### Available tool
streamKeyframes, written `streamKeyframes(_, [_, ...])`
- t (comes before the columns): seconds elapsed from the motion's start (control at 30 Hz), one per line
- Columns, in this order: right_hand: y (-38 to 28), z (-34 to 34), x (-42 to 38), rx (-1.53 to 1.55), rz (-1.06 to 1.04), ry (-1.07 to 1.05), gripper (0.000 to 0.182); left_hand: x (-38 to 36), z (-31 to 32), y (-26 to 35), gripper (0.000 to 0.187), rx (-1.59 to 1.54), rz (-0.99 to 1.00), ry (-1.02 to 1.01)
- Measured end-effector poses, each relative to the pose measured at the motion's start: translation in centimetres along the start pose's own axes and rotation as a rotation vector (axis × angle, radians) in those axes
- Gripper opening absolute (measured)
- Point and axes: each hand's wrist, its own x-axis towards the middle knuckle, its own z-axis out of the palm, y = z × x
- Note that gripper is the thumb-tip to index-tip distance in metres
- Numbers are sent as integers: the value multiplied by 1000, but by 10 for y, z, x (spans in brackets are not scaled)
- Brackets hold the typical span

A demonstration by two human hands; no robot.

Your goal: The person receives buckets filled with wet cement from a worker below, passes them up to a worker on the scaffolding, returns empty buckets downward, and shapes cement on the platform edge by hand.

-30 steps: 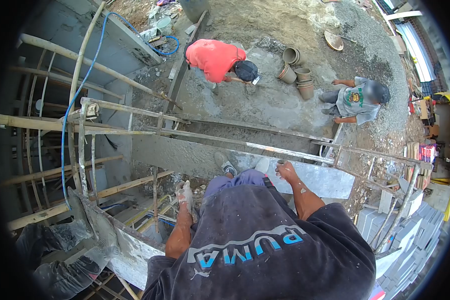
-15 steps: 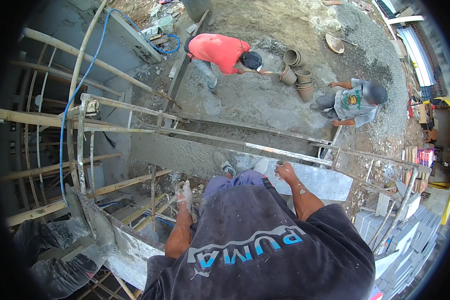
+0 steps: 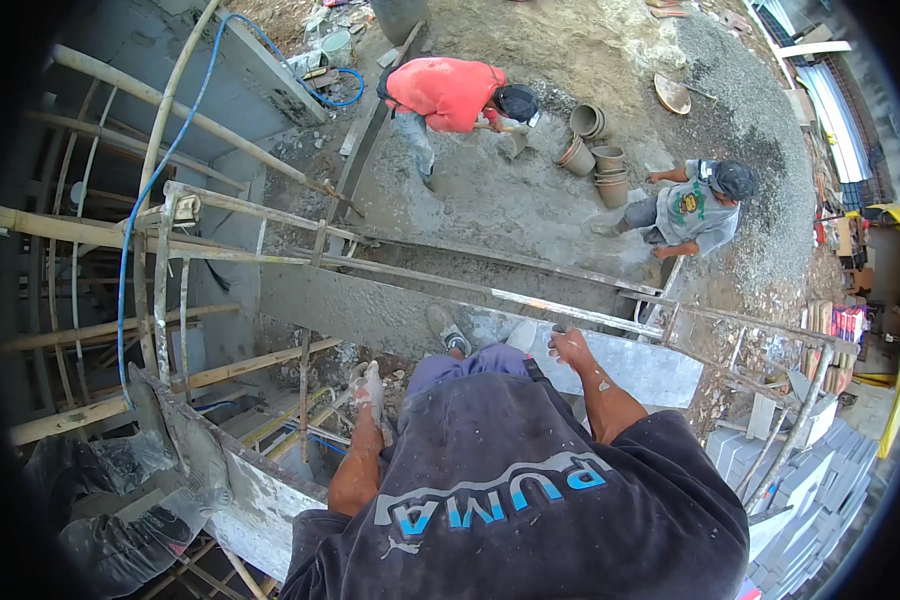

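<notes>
My left hand (image 3: 367,388), coated in pale cement, hangs beside my left thigh with its fingers loosely apart and nothing visible in it. On the other side, my right hand (image 3: 571,349) is near my right knee, its fingers loosely bent and apart, also holding nothing I can see. Some cement spots mark that forearm. My shoes (image 3: 450,332) stand on a grey, cement-smeared plank (image 3: 370,310). Nearest my right hand lies the paler end of this walkway (image 3: 630,365). A wooden rail (image 3: 530,300) runs just beyond my feet.
Below, a person in a red shirt (image 3: 445,92) bends over wet concrete with a shovel (image 3: 514,143). Another person in a grey shirt (image 3: 695,210) is near stacked buckets (image 3: 610,175). Bamboo poles (image 3: 200,120) and a blue hose (image 3: 170,155) flank my left; grey blocks (image 3: 810,490) are piled right.
The person in red has shifted slightly right and drawn the shovel back from the buckets. The person in grey has turned and moved a little left. My hands stay nearly still.
</notes>
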Motion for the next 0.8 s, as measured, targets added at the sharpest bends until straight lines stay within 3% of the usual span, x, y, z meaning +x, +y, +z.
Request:
streamKeyframes(0.33, [-10, 0, 4, -41, -9, -14, 34, -13, -7, 24, 37, 80, 7, 11])
streamKeyframes(0.8, [-6, 0, -1, -4, 5, -4, 30, -3, -1, 6, 38, 10, 17, -13])
